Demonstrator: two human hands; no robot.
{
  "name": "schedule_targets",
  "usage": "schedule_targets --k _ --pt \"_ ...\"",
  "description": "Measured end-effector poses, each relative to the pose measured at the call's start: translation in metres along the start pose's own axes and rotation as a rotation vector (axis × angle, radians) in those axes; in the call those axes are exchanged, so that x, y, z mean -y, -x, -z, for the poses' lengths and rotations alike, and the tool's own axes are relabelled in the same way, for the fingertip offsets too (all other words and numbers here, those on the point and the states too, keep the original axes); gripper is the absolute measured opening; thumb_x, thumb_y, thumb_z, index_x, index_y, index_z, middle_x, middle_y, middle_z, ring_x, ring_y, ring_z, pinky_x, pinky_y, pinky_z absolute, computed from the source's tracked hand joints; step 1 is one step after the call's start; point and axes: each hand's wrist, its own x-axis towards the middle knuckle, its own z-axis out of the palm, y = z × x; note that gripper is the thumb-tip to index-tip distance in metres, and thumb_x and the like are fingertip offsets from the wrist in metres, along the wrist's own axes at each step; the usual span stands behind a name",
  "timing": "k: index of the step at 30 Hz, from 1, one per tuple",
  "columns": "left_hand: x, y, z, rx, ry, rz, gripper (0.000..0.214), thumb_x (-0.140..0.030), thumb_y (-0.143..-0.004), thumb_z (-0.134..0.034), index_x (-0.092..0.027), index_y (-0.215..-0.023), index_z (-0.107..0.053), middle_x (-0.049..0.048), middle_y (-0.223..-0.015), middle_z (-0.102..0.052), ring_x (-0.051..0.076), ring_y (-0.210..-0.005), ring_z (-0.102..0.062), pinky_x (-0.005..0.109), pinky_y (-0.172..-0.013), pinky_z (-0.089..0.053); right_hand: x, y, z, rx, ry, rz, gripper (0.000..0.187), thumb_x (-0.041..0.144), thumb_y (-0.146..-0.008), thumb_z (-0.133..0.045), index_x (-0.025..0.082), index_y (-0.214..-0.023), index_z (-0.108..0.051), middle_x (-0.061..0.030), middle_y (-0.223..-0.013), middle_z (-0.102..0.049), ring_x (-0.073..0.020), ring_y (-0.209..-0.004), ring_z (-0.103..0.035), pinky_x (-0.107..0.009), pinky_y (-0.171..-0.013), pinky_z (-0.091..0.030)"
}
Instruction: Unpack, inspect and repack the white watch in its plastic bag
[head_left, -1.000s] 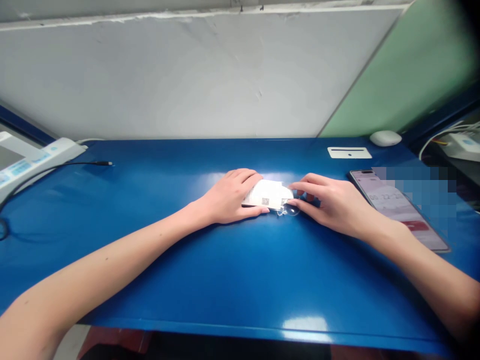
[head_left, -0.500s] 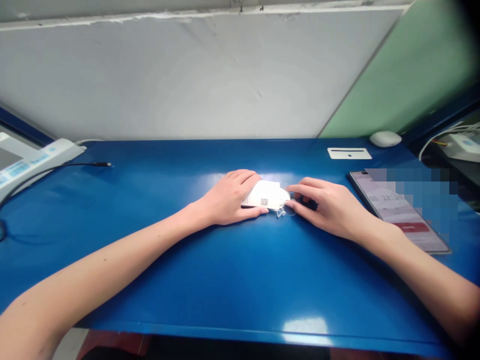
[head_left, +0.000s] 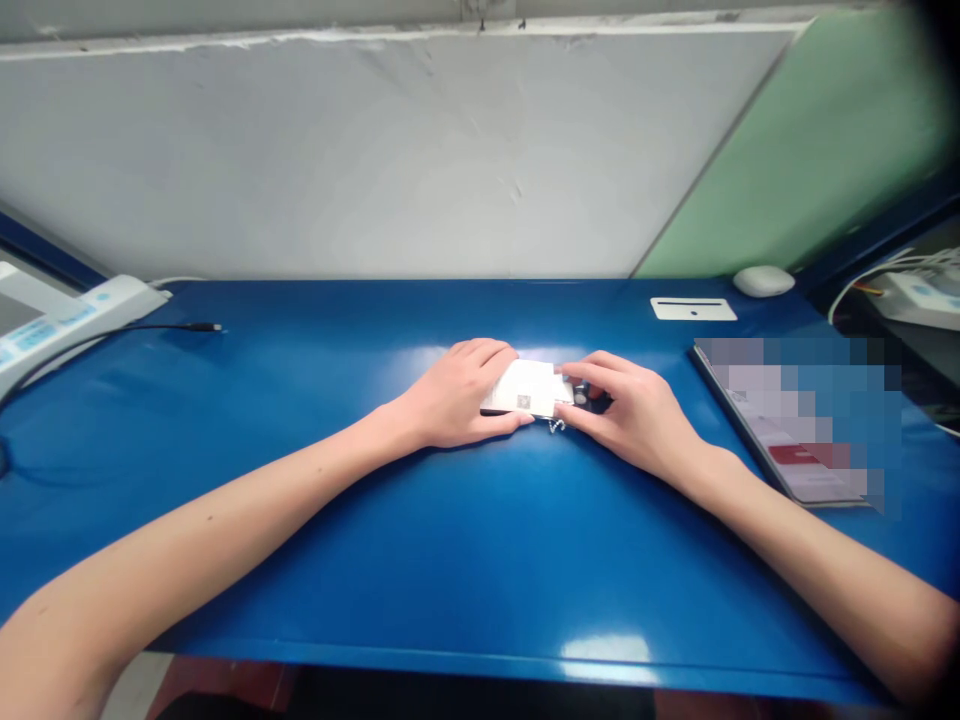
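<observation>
A small white packet with a printed code lies on the blue table near its middle. My left hand is curled around the packet's left end, thumb under its near edge. My right hand meets the packet's right end, its thumb and forefinger pinched on a small dark piece there. A bit of clear wrapping or wire pokes out below the packet between the two hands. What the dark piece is cannot be made out.
A phone lies face up to the right of my right hand. Farther back sit a white card and a white earbud case. A black cable and a white device occupy the far left.
My right hand has slid left, closing onto the packet's right end. The clear round bit that showed beside the packet is now mostly covered. My left hand has stayed put.
</observation>
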Motion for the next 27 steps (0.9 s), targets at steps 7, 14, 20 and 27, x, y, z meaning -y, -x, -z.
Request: schedule_targets --k 7,14,20,27 --pt "-0.001 0.000 0.002 0.002 0.002 0.004 0.052 -0.049 -0.088 -0.061 -0.010 -0.122 -0.053 0.0188 -0.123 -0.060 0.033 -0.115 -0.056 0.045 -0.098 -0.046 0.009 -0.006 0.001 -0.015 -0.083 -0.041 0.023 0.031 -0.078 -0.068 0.019 -0.095 -0.077 -0.0008 -0.072 -0.058 -0.0135 -0.058 -0.053 -0.028 -0.056 -0.041" --pt "-0.002 -0.001 0.003 0.014 0.020 0.020 0.050 -0.048 -0.087 -0.062 -0.012 -0.122 -0.052 0.0184 -0.124 -0.060 0.033 -0.117 -0.055 0.046 -0.099 -0.045 0.013 -0.008 0.000 -0.004 -0.087 -0.038 0.019 0.029 -0.077 -0.065 0.019 -0.088 -0.077 0.0002 -0.070 -0.052 -0.0122 -0.057 -0.047 -0.028 -0.055 -0.038" --pt "-0.002 -0.002 0.003 0.024 0.020 0.028 0.050 -0.049 -0.088 -0.060 -0.012 -0.122 -0.053 0.0184 -0.123 -0.060 0.033 -0.116 -0.056 0.046 -0.099 -0.045 0.017 -0.012 0.010 0.122 -0.013 -0.043 0.018 0.031 -0.080 -0.062 0.021 -0.089 -0.074 -0.0015 -0.077 -0.059 -0.0132 -0.059 -0.051 -0.028 -0.054 -0.037" --pt "-0.002 -0.003 0.004 0.013 -0.008 0.025 0.053 -0.051 -0.087 -0.062 -0.012 -0.122 -0.054 0.0193 -0.125 -0.061 0.033 -0.116 -0.057 0.047 -0.098 -0.046 0.016 -0.013 0.016 0.159 0.109 0.025 0.018 0.033 -0.083 -0.059 0.022 -0.091 -0.071 -0.0028 -0.088 -0.068 -0.0176 -0.070 -0.061 -0.029 -0.058 -0.039"
